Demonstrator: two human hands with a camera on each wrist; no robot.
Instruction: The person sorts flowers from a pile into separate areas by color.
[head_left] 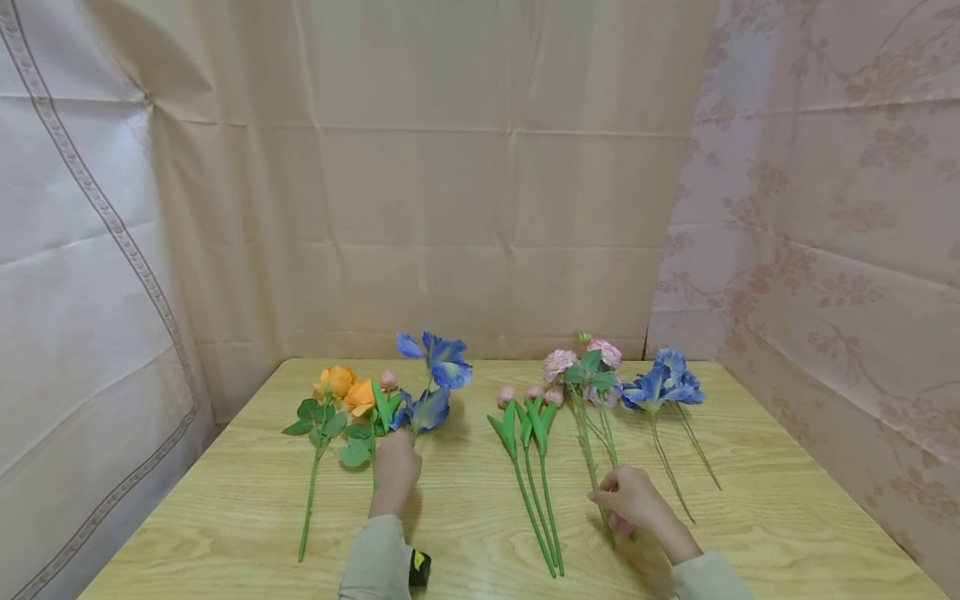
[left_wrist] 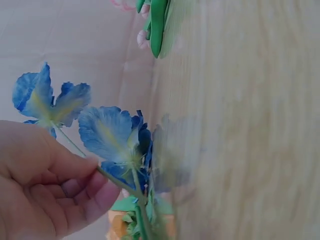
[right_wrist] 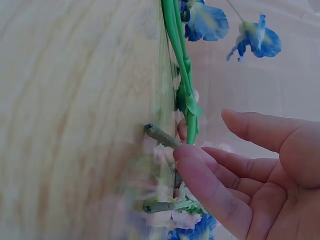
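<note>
My left hand [head_left: 396,473] pinches the stem of a blue iris [head_left: 447,362] between thumb and fingers. That iris has two blooms, and the left wrist view shows the side branch of one bloom [left_wrist: 52,105] at my fingertips. Orange roses [head_left: 335,382] and a pink tulip with green leaves [head_left: 384,405] lie just beyond this hand. My right hand [head_left: 630,496] is at the lower stems of the pink flowers [head_left: 560,364]. In the right wrist view its thumb stands apart from the fingers, and its fingertips overlap a cut stem end [right_wrist: 161,135].
Several pink tulips [head_left: 536,442] lie side by side mid-table, between my hands. Blue irises [head_left: 663,385] lie at the right on thin stems. A small black object [head_left: 420,568] is beside my left sleeve. Curtains stand behind the wooden table [head_left: 750,542] and along both sides.
</note>
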